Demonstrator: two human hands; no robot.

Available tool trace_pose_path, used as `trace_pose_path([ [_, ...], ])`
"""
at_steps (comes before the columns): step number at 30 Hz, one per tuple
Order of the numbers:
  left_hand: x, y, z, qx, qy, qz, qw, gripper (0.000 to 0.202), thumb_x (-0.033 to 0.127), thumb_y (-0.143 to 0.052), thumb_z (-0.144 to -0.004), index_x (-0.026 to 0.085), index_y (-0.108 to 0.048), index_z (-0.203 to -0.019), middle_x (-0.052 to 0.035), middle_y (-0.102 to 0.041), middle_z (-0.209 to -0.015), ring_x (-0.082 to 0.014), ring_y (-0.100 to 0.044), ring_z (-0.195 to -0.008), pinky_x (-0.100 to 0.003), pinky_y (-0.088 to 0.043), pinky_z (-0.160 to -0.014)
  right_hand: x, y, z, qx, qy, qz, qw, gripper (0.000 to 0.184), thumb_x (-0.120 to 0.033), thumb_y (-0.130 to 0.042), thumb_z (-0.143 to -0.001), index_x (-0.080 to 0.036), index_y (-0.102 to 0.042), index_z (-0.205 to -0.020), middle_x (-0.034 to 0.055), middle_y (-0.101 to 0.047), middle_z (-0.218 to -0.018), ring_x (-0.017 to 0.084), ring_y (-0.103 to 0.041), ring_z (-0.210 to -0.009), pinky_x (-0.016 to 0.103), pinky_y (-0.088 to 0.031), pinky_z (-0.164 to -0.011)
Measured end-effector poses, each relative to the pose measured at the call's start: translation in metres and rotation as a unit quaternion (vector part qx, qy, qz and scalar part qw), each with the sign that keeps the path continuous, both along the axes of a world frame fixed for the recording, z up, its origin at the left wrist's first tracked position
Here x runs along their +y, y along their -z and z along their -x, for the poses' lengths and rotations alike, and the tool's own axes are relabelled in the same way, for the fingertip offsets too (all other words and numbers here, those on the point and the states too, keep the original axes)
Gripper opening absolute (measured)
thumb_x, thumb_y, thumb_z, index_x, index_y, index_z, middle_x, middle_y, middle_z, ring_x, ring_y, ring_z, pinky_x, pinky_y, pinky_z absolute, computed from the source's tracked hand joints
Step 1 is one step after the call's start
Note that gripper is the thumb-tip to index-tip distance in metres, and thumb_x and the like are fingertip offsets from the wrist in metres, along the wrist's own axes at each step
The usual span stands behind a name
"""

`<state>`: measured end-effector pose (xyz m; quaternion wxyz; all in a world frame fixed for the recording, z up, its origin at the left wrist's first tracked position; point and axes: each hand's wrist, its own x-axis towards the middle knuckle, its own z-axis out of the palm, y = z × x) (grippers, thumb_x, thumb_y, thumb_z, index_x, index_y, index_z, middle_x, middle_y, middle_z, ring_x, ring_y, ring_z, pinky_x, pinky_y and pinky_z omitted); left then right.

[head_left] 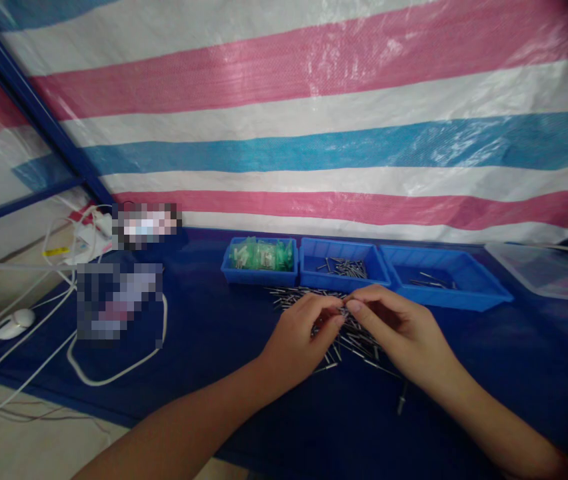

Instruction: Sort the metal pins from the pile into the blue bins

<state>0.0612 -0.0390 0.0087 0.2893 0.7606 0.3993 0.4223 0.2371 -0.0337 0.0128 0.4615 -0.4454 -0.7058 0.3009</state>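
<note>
My left hand [305,333] and my right hand [400,327] meet at the fingertips over a loose pile of blind rivets [364,343] with long thin metal stems. Both are closed in a pinch, and a small bit of metal, like the end of a rivet, shows between them. Fingers cover most of it. One rivet [401,404] lies apart, below my right hand. Just behind the pile stand a blue bin [314,275] with short metal pins, another blue bin [481,303] with a few rivets, and a blue bin [259,277] of green-tinted plastic packets [267,255].
The blue tabletop [199,280] backs onto a striped plastic sheet [314,153]. A translucent plastic tray [544,273] sits at the far right. White cables [71,347] and a power strip [91,240] crowd the left side, near two blurred-out items.
</note>
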Motion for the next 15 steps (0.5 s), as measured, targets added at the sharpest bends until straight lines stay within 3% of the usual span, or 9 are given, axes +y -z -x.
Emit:
trace_pose_path([
  [9, 0.001, -0.0039, 0.0009, 0.028, 0.022, -0.005, 0.999, 0.017, 0.029, -0.05, -0.093, 0.016, -0.06, -0.09, -0.0036, -0.059, -0.082, -0.0143, -0.056, -0.077, -0.025, -0.044, -0.072, -0.0055, -0.004, 0.0028, -0.005, -0.012, -0.029, 1.0, 0.008, -0.03, -0.061, -0.085, -0.023, -0.064, -0.088, 0.0034, -0.065, -0.082, 0.018, -0.06, -0.076, 0.032, -0.048, -0.066],
  [15, 0.001, -0.003, 0.0009, 0.028, 0.035, 0.007, 0.999, 0.02, 0.033, -0.05, -0.093, 0.017, -0.06, -0.091, -0.0046, -0.059, -0.089, -0.0135, -0.055, -0.078, -0.024, -0.044, -0.069, -0.0096, -0.0092, 0.0046, -0.013, -0.051, -0.064, 0.997, 0.007, -0.024, -0.059, -0.087, -0.025, -0.065, -0.091, 0.0036, -0.064, -0.085, 0.018, -0.06, -0.079, 0.033, -0.049, -0.07],
])
